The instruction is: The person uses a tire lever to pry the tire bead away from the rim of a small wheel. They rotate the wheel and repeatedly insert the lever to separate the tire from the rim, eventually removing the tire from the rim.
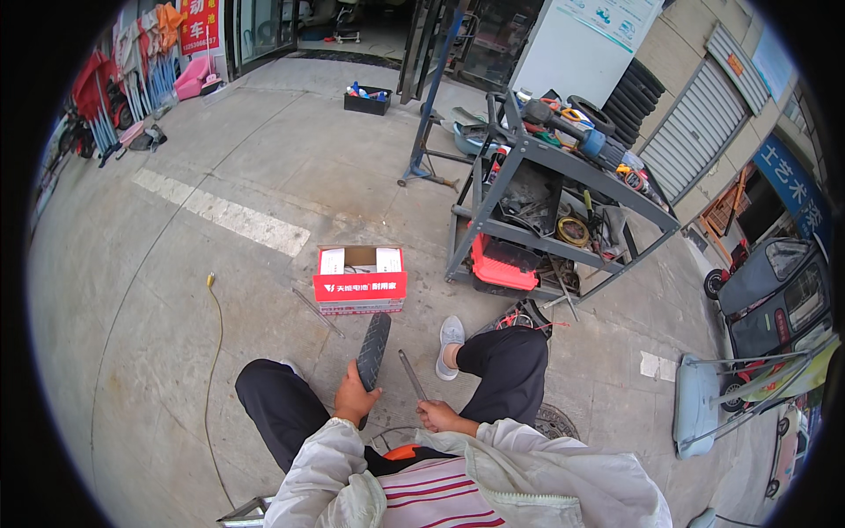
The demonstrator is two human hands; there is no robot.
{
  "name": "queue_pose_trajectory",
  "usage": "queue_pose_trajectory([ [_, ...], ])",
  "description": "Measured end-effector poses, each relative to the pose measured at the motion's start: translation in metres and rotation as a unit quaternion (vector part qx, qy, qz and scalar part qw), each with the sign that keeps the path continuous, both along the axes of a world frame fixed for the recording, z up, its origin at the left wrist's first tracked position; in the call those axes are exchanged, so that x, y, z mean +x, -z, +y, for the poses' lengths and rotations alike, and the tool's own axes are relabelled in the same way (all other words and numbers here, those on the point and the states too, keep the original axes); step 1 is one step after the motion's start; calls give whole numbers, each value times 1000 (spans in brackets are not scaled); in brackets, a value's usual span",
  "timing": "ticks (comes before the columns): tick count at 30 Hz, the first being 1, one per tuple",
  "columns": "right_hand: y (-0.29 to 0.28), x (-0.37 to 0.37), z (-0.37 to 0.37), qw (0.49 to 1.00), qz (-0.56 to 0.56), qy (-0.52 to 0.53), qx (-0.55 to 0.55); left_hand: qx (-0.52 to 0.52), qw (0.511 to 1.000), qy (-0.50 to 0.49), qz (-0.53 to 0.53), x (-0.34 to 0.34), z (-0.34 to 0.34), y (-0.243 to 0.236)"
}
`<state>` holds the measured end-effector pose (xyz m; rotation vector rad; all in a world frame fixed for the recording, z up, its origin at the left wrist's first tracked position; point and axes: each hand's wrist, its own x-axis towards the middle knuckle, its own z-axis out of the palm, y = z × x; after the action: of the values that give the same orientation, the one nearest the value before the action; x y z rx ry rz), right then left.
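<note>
My left hand (353,400) is wrapped round a small black tyre (375,350), which stands upright between my bent knees, its treaded edge facing up. My right hand (435,414), to the right of the tyre, grips a long flat metal bar (410,375) by its lower end, its free tip pointing away from me. Just beyond the tyre on the concrete ground is an open red and white cardboard box (358,292), with a thin metal rod (317,311) lying at its left. The lower part of the tyre is hidden by my hand and legs.
A grey tool cart (546,232) stands ahead right, near a blue stand (422,136) and a black crate (367,104). A yellow cable (217,352) runs along the ground at left. Scooters (770,299) line the right side; folded chairs (114,106) stand back left.
</note>
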<state>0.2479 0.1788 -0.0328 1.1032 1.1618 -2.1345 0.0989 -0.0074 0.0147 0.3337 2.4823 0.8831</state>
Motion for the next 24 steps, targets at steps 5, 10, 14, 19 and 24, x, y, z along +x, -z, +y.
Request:
queue_pose_trajectory([
  [5, 2, -1, -1, 1000, -3, -3, -1, 1, 1000, 2, 7, 0, 1, 2],
  [10, 6, -1, -1, 1000, -4, -6, 6, 4, 1000, 2, 4, 0, 2, 5],
  [14, 10, -1, 0, 1000, -1, -10, 8, 4, 1000, 2, -2, 0, 3, 5],
  [19, 1, -2, -4, 1000, 1, -19, 22, 5, 1000, 5, -6, -1, 2, 6],
  [24, -4, -4, -4, 999, 7, -24, 23, 10, 1000, 7, -1, -1, 2, 8],
])
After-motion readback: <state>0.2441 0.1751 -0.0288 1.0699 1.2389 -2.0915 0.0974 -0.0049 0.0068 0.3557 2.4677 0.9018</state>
